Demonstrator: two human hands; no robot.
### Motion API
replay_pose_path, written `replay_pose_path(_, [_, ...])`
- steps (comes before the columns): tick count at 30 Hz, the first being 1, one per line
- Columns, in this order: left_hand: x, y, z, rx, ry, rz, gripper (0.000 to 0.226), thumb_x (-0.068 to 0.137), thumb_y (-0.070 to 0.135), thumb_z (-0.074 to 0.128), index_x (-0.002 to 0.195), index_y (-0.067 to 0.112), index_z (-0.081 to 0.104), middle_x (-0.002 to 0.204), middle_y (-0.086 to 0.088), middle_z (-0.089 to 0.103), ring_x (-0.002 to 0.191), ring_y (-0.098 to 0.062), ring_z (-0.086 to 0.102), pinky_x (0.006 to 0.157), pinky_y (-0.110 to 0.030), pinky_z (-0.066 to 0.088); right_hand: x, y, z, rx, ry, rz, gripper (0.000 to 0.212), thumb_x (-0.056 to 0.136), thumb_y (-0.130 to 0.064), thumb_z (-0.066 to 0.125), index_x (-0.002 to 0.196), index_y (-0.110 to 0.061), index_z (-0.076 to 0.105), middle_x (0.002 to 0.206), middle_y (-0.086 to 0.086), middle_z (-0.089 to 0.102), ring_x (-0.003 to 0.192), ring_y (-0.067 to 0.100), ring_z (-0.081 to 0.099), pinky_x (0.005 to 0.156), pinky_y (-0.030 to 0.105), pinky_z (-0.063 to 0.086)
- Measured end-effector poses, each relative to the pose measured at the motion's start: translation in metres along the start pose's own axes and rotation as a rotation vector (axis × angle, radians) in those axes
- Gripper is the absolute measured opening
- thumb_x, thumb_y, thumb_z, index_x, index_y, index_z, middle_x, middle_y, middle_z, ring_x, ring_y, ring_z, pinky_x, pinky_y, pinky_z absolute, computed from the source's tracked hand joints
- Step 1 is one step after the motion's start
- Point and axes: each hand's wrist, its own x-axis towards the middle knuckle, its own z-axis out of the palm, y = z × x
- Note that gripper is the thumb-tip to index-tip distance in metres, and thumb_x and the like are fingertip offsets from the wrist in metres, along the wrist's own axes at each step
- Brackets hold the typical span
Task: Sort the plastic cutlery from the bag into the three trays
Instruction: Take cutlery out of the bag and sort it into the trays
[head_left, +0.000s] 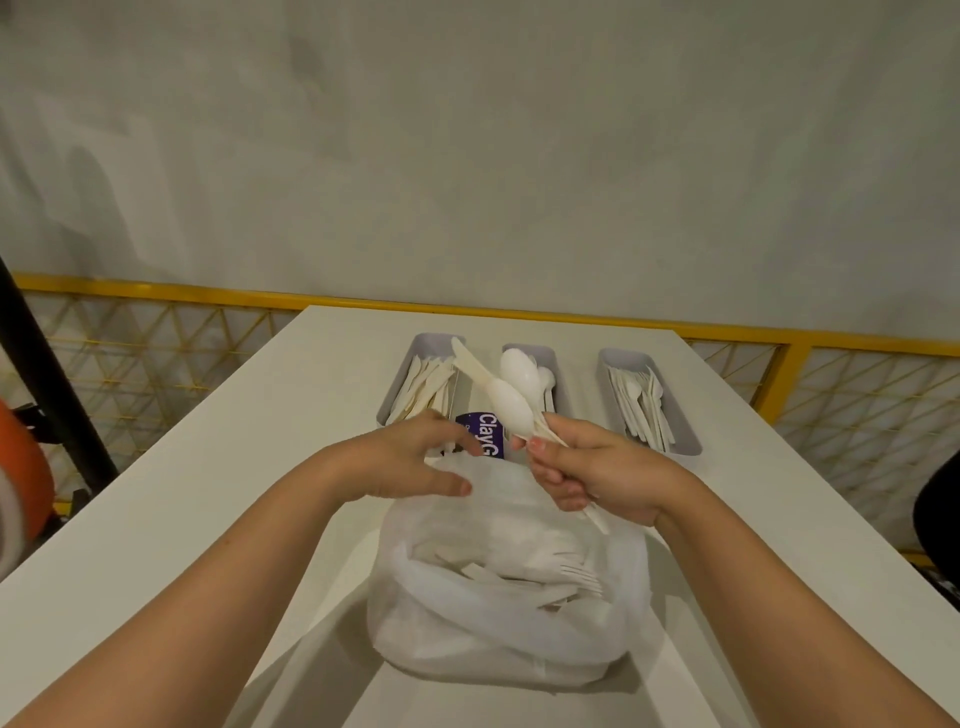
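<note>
Two spoons (511, 400), perhaps more, in right hand (592, 467).

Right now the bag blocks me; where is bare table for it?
Bare table: left of the bag and left tray; right of the bag, nearer than the right tray. Crowded between bag and middle tray: left hand, right hand gripping cutlery, purple pack.

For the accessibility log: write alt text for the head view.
The right hand grips several white plastic spoons above an open plastic bag of cutlery; the left hand is open at the bag's far rim. Behind, three trays on the white table hold sorted pieces.
</note>
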Motion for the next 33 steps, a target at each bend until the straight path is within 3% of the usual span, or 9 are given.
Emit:
replay_pose_path(4, [0.011, 0.022, -0.002, -0.203, 0.282, 0.074, 0.024, 0.089, 0.031, 0.059, 0.11, 0.021, 0.064, 0.114, 0.004, 0.056, 0.11, -0.014, 0.054, 0.094, -0.03, 0.046, 0.007, -0.008, -0.002, 0.148, 0.03, -0.055, 0.016, 0.101, -0.022, 0.034, 0.11, -0.012, 0.043, 0.055, -0.007, 0.038, 0.044, 0.003, 0.027, 0.043, 0.016, 0.02])
replay_pose_path(8, [0.022, 0.041, 0.003, -0.576, 0.302, 0.021, 0.031, 0.091, 0.04, 0.053, 0.102, 0.016, 0.069, 0.098, -0.001, 0.071, 0.091, -0.014, 0.065, 0.084, -0.031, 0.051, 0.011, -0.014, 0.0, 0.206, 0.086, -0.072, 0.019, 0.1, -0.027, 0.036, 0.103, -0.013, 0.048, 0.057, -0.004, 0.035, 0.044, 0.003, 0.027, 0.044, 0.017, 0.019])
replay_pose_path(11, [0.032, 0.05, 0.008, -0.73, 0.376, 0.045, 0.029, 0.091, 0.036, 0.056, 0.094, 0.011, 0.069, 0.081, 0.001, 0.07, 0.076, -0.012, 0.062, 0.07, -0.026, 0.051, 0.014, -0.016, 0.0, 0.216, 0.148, -0.098, 0.019, 0.099, -0.03, 0.038, 0.099, -0.017, 0.052, 0.057, -0.002, 0.038, 0.043, 0.005, 0.028, 0.043, 0.018, 0.024])
replay_pose_path(13, [0.038, 0.055, 0.011, -0.813, 0.441, 0.049, 0.024, 0.09, 0.032, 0.059, 0.084, 0.01, 0.067, 0.074, 0.0, 0.067, 0.07, -0.013, 0.06, 0.063, -0.024, 0.048, 0.015, -0.015, -0.002, 0.225, 0.192, -0.123, 0.024, 0.1, -0.028, 0.038, 0.107, -0.01, 0.051, 0.056, 0.0, 0.041, 0.042, 0.006, 0.03, 0.042, 0.019, 0.025])
replay_pose_path(18, [0.048, 0.069, 0.01, -0.929, 0.557, 0.062, 0.019, 0.091, 0.025, 0.059, 0.078, 0.012, 0.061, 0.071, -0.002, 0.064, 0.064, -0.01, 0.06, 0.059, -0.021, 0.051, 0.014, -0.015, -0.005, 0.176, 0.301, -0.193, 0.028, 0.1, -0.026, 0.037, 0.118, -0.008, 0.05, 0.057, 0.0, 0.046, 0.041, 0.009, 0.034, 0.04, 0.021, 0.031])
replay_pose_path(24, [0.06, 0.077, -0.006, -1.341, 0.468, 0.08, 0.017, 0.099, 0.021, 0.042, 0.098, 0.008, 0.054, 0.087, -0.007, 0.064, 0.075, -0.017, 0.062, 0.071, -0.032, 0.053, 0.006, -0.025, -0.013, 0.08, 0.363, -0.185, 0.024, 0.1, -0.026, 0.037, 0.09, -0.012, 0.055, 0.059, 0.0, 0.054, 0.042, 0.013, 0.048, 0.044, 0.024, 0.044])
replay_pose_path(27, [0.068, 0.077, -0.011, -1.519, 0.473, 0.044, 0.018, 0.101, 0.023, 0.037, 0.102, 0.007, 0.047, 0.077, -0.007, 0.057, 0.065, -0.016, 0.056, 0.06, -0.031, 0.053, 0.004, -0.027, -0.02, 0.152, 0.378, -0.168, 0.026, 0.1, -0.026, 0.037, 0.088, -0.011, 0.054, 0.059, 0.001, 0.052, 0.04, 0.013, 0.047, 0.041, 0.024, 0.041])
replay_pose_path(30, [0.074, 0.083, -0.007, -1.498, 0.396, -0.008, 0.022, 0.102, 0.022, 0.036, 0.109, 0.003, 0.046, 0.069, -0.006, 0.052, 0.057, -0.014, 0.05, 0.051, -0.025, 0.051, 0.002, -0.027, -0.025, 0.317, 0.322, -0.181, 0.029, 0.1, -0.029, 0.036, 0.087, -0.008, 0.052, 0.054, 0.002, 0.042, 0.034, 0.01, 0.034, 0.036, 0.019, 0.029])
replay_pose_path(33, [0.081, 0.094, 0.003, -1.369, 0.216, 0.052, 0.031, 0.103, 0.02, 0.032, 0.099, -0.001, 0.054, 0.082, -0.017, 0.054, 0.076, -0.023, 0.053, 0.073, -0.031, 0.05, 0.001, -0.026, -0.028, 0.478, 0.258, -0.174, 0.03, 0.098, -0.031, 0.038, 0.085, -0.009, 0.053, 0.049, 0.0, 0.035, 0.032, 0.007, 0.03, 0.034, 0.015, 0.025])
